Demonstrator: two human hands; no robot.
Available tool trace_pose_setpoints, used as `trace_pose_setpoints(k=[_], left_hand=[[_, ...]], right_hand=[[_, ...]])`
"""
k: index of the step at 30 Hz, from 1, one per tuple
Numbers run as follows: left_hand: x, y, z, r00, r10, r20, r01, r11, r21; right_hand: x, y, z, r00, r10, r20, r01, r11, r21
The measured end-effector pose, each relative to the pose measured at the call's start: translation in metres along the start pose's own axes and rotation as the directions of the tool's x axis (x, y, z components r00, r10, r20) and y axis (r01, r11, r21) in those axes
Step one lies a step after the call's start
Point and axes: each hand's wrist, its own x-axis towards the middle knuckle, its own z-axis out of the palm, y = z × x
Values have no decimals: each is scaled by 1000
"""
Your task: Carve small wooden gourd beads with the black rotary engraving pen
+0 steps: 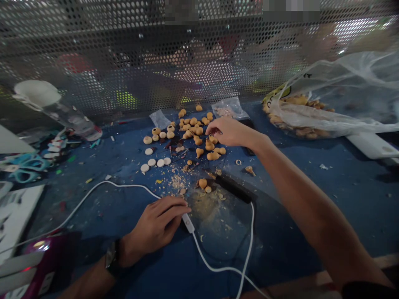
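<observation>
My left hand [162, 220] rests low on the blue table, its fingers closed over the upper end of a white inline switch [188, 223] on a white cable. At the far right of the pile, my right hand [229, 131] reaches down among small tan gourds [209, 144] with its fingers curled; what lies between the fingertips is hidden. A black pen-shaped tool [233, 188] with a cable lies between my hands, its tip toward the pile. Near it sit a cut gourd [203, 183] and crumbly shavings [179, 182]. White discs [160, 162] and hollowed gourds [156, 131] lie left of the pile.
A perforated metal panel [124, 74] stands along the back. At the right is a plastic bag [330, 120] of gourds; a small clear bag [229, 109] lies behind my right hand. Blue scissors [29, 164], a clear bottle [73, 120] and a purple device [40, 261] are at left.
</observation>
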Motion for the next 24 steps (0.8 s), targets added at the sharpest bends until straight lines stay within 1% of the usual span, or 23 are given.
trace_pose_setpoints(k=[5, 9, 12, 15, 19, 21, 24], left_hand=[[-1, 0, -1, 1000, -2, 8, 2, 1000, -5], [-1, 0, -2, 1000, -2, 10, 2, 1000, -2], [0, 0, -3, 1000, 0, 16, 0, 1000, -10], [1, 0, -2, 1000, 3, 13, -3, 1000, -21], [2, 1, -2, 1000, 11, 10, -11, 1000, -14], [2, 1, -1, 1000, 11, 10, -11, 1000, -8], [0, 0, 0, 1000, 3, 10, -3, 1000, -10]], right_hand=[[-1, -9, 2, 1000, -10, 23, 9, 999, 36], [0, -15, 7, 997, -33, 75, 28, 998, 64], [1, -17, 8, 995, -38, 88, 30, 996, 87], [0, -16, 4, 998, -44, 51, 37, 992, 120], [1, -11, -2, 997, -41, -62, 49, 989, 138], [1, -8, -1, 997, -44, -63, 52, 990, 134], [2, -4, 2, 999, -48, -21, 51, 991, 121]])
